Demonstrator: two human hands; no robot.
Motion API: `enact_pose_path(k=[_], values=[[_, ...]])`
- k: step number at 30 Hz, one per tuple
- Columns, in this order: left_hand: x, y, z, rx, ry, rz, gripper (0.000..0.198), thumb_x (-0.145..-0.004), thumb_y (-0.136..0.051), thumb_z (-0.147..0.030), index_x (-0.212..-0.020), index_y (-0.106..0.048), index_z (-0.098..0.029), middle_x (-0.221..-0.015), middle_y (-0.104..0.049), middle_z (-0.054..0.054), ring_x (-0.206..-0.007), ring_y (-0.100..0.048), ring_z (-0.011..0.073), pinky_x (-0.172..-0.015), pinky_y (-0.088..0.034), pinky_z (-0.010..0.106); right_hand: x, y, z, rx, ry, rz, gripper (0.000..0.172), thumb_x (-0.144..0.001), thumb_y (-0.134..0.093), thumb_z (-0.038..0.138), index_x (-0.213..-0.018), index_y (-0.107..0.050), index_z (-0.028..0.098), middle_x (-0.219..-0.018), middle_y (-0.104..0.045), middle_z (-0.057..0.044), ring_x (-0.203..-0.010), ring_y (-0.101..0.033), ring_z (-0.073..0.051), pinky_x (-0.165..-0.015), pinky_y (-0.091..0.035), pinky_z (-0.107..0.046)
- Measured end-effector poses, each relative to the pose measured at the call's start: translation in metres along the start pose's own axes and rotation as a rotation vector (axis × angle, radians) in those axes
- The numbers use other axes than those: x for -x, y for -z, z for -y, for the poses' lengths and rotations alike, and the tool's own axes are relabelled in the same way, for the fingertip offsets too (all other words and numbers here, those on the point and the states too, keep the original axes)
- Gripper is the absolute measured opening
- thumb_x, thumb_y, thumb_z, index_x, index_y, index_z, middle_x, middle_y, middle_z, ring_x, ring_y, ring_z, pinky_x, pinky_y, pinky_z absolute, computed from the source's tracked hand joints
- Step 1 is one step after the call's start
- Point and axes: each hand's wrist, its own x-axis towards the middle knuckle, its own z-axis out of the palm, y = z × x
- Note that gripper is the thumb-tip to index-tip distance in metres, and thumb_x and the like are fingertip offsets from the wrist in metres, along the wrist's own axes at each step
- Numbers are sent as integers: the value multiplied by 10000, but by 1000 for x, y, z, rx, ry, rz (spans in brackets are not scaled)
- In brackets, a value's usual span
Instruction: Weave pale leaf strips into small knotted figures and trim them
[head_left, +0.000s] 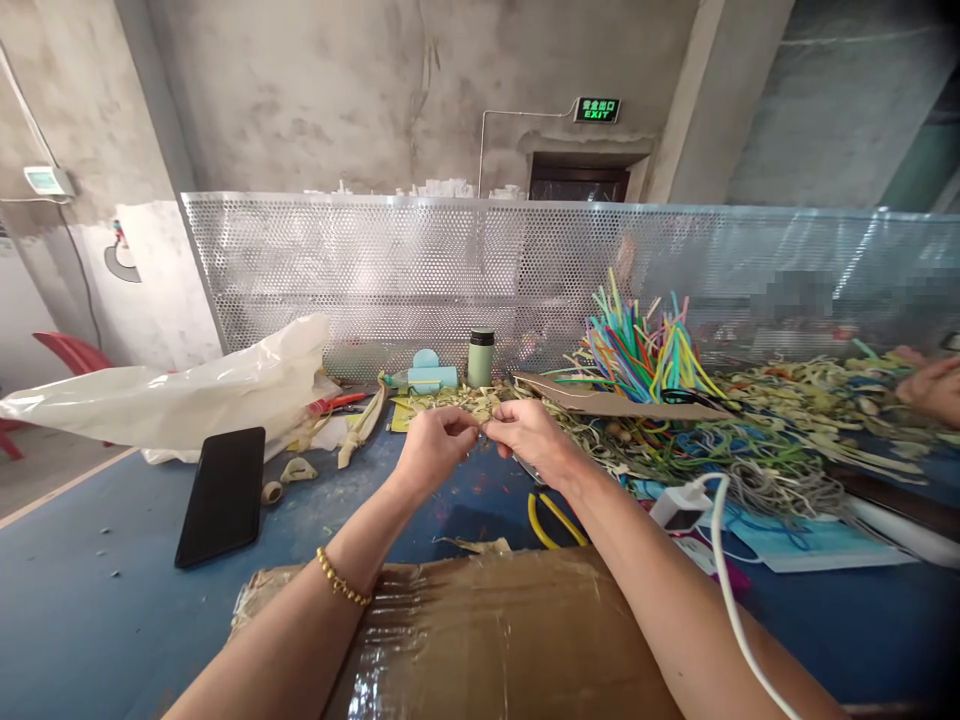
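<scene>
My left hand (442, 440) and my right hand (529, 435) meet over the blue table, thumbs and forefingers pinched almost tip to tip. Whatever lies between the fingertips is too small to make out. Right behind them spreads a heap of pale yellow scraps (442, 408). Below my right hand, yellow-handled scissors or pliers (553, 520) lie partly hidden by my forearm. Nearest my body is a taped cardboard box (487, 630), with both forearms reaching over it.
On the left lie a black phone (223, 497) and a plastic bag (225, 385). A green flask (481, 358) stands by the perforated metal screen (390, 260). To the right are colourful pipe cleaners (645, 350), tangled cords (780, 485), a white charger (681, 505) and another person's hand (934, 390).
</scene>
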Motion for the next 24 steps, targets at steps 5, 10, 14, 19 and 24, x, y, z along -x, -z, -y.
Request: enact_pose_path(k=[5,10,14,19,24], values=[[-3,5,1,85,43,64,67,-698,-573,-151,-699,-640,-154,-522,-591,-16,-492,-558,126,-511,-395,232,1,2,1,102,52,-9,161,-675,-578,211,-530,-513,184,-427,-516,33,-417,-404,-82,-434,-249,-229],[-1,6,0,48,35,31,87,-693,-550,-160,-654,-627,-160,-535,-602,-7,-504,-570,128,-519,-400,236,-2,-1,-3,124,119,-20,162,-707,-582,226,-564,-519,186,-446,-532,34,-432,-463,-97,-436,-288,-225],[-4,5,6,60,38,21,88,-701,-542,-181,-651,-612,-161,-529,-602,-5,-503,-569,131,-529,-409,241,-4,-4,-6,114,127,-20,163,-704,-598,238,-575,-515,184,-473,-547,23,-451,-506,-113,-440,-328,-224],[-4,5,7,44,40,30,86,-696,-541,-177,-658,-617,-162,-530,-612,-3,-505,-570,130,-522,-400,236,-5,-5,-9,64,165,4,138,-715,-583,256,-616,-518,186,-493,-532,34,-452,-510,-114,-446,-349,-225],[-3,7,4,0,28,51,94,-686,-534,-153,-630,-609,-165,-522,-607,-5,-502,-563,125,-515,-380,232,-3,-4,-7,179,178,0,162,-707,-568,234,-584,-467,201,-465,-516,42,-443,-510,-117,-444,-326,-226]])
